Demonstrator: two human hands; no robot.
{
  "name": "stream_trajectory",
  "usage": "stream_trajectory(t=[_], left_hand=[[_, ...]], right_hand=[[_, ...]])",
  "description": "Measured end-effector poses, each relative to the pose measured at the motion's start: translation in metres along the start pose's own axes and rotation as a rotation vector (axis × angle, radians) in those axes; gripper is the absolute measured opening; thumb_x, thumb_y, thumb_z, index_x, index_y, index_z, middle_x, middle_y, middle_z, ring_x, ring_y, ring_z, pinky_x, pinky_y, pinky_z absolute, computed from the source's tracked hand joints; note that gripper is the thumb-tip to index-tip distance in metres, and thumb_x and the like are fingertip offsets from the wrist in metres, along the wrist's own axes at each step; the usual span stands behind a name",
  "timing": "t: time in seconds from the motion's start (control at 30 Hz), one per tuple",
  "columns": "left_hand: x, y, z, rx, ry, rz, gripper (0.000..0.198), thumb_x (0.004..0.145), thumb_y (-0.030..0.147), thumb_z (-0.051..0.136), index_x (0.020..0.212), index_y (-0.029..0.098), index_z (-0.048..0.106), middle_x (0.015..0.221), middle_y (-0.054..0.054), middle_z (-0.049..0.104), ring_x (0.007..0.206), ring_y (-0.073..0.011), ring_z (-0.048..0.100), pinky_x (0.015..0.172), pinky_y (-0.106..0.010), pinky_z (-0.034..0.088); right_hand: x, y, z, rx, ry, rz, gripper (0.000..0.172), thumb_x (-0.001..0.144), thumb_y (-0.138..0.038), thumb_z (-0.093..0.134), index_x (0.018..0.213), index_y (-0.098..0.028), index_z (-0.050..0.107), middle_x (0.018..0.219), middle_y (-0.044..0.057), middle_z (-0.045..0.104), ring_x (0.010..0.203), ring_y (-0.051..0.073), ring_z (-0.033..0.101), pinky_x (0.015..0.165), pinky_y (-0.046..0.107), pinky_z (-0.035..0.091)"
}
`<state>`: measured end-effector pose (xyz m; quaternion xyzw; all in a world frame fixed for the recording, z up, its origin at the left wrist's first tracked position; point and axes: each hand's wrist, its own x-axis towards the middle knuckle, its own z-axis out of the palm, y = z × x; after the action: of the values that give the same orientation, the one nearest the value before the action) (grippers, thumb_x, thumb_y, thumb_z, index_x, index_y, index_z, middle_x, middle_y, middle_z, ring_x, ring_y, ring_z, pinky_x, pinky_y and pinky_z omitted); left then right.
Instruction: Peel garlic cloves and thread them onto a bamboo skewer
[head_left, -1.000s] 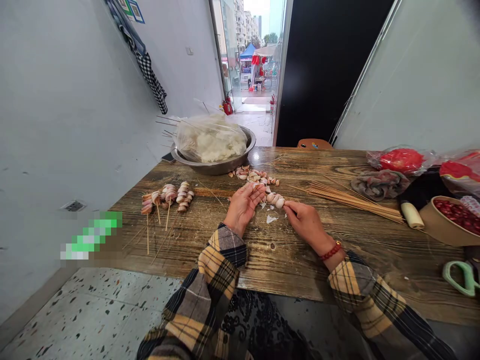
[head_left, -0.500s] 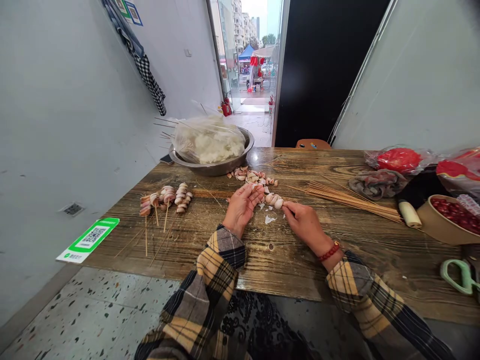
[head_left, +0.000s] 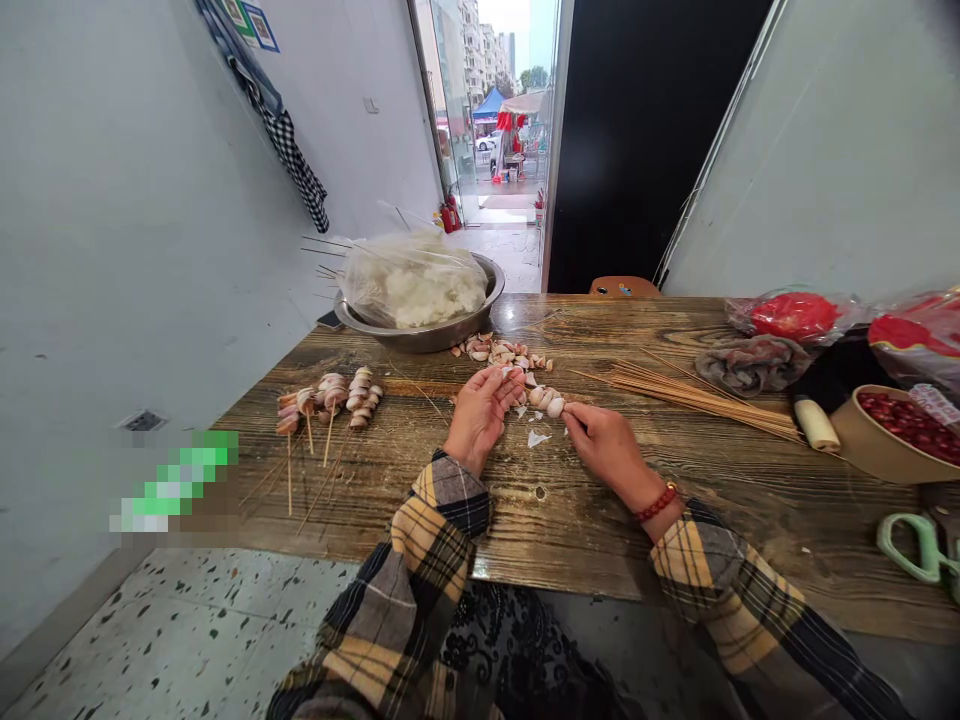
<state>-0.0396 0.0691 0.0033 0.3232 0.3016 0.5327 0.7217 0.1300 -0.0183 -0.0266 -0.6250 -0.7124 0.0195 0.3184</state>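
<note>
My right hand [head_left: 606, 448] pinches the near end of a skewer threaded with several garlic cloves [head_left: 546, 402], held low over the wooden table [head_left: 592, 530]. To its left, my left hand [head_left: 480, 415] is turned palm inward at the other end of these cloves. Its fingers are curled together around something small and pale that I cannot make out. Just behind lie loose garlic cloves [head_left: 501, 350] in a heap. Bits of white garlic skin [head_left: 536, 438] are scattered beside the hands. On the left rest several finished garlic skewers [head_left: 330, 395], their sticks pointing toward me.
A metal basin [head_left: 420, 338] at the back holds a plastic bag of white, fluffy material [head_left: 420, 285]. Bamboo skewers [head_left: 697, 400] lie in a bundle on the right. Beyond them are a crumpled cloth [head_left: 750, 365], a tub of dark red pieces [head_left: 892, 440] and green-handled scissors [head_left: 911, 550].
The view has shifted very slightly. Both hands keep nearly the same places, with the skewered garlic cloves still between them.
</note>
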Motion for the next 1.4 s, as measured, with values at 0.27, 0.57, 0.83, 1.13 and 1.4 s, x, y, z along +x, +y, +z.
stream_trajectory(t=[0.27, 0.57, 0.83, 1.13, 1.4], left_hand=[[0.0014, -0.0022, -0.0003, 0.012, -0.005, 0.053, 0.012, 0.078, 0.018, 0.069, 0.085, 0.012, 0.062, 0.088, -0.010, 0.072, 0.085, -0.0171, 0.069, 0.084, -0.030, 0.051], [0.0007, -0.0027, -0.0015, 0.010, -0.011, 0.028, 0.015, 0.078, 0.020, 0.069, 0.086, 0.012, 0.060, 0.089, -0.010, 0.071, 0.085, -0.0168, 0.069, 0.086, -0.031, 0.050], [-0.0006, -0.0032, 0.0020, 0.060, 0.006, 0.100, 0.025, 0.074, 0.019, 0.072, 0.091, 0.013, 0.054, 0.087, -0.009, 0.072, 0.083, -0.0177, 0.070, 0.078, -0.030, 0.052], [-0.0040, -0.0030, 0.0063, 0.116, 0.027, 0.155, 0.029, 0.073, 0.018, 0.073, 0.091, 0.014, 0.051, 0.083, -0.007, 0.072, 0.075, -0.0160, 0.070, 0.074, -0.029, 0.051], [-0.0034, -0.0086, 0.0049, 0.127, 0.019, 0.132, 0.032, 0.070, 0.022, 0.076, 0.089, 0.014, 0.052, 0.082, -0.007, 0.072, 0.075, -0.0159, 0.070, 0.075, -0.029, 0.051]], right_hand=[[-0.0008, -0.0024, -0.0011, 0.015, 0.012, 0.008, 0.029, 0.094, -0.029, 0.042, 0.079, -0.021, 0.065, 0.074, 0.004, 0.069, 0.066, 0.017, 0.059, 0.058, 0.026, 0.031], [-0.0011, -0.0040, -0.0006, 0.113, 0.011, 0.012, 0.029, 0.094, -0.029, 0.041, 0.080, -0.021, 0.065, 0.076, 0.004, 0.069, 0.068, 0.017, 0.060, 0.062, 0.025, 0.035], [-0.0016, -0.0033, -0.0001, 0.067, 0.018, 0.004, 0.028, 0.094, -0.029, 0.042, 0.078, -0.021, 0.064, 0.072, 0.004, 0.067, 0.065, 0.017, 0.059, 0.059, 0.025, 0.033], [-0.0019, -0.0048, -0.0003, 0.076, 0.018, 0.011, 0.030, 0.094, -0.030, 0.041, 0.080, -0.021, 0.065, 0.072, 0.004, 0.067, 0.066, 0.017, 0.060, 0.060, 0.025, 0.034], [-0.0014, -0.0068, 0.0027, 0.126, 0.019, 0.038, 0.029, 0.093, -0.028, 0.042, 0.079, -0.021, 0.065, 0.075, 0.004, 0.069, 0.068, 0.018, 0.061, 0.062, 0.026, 0.037]])
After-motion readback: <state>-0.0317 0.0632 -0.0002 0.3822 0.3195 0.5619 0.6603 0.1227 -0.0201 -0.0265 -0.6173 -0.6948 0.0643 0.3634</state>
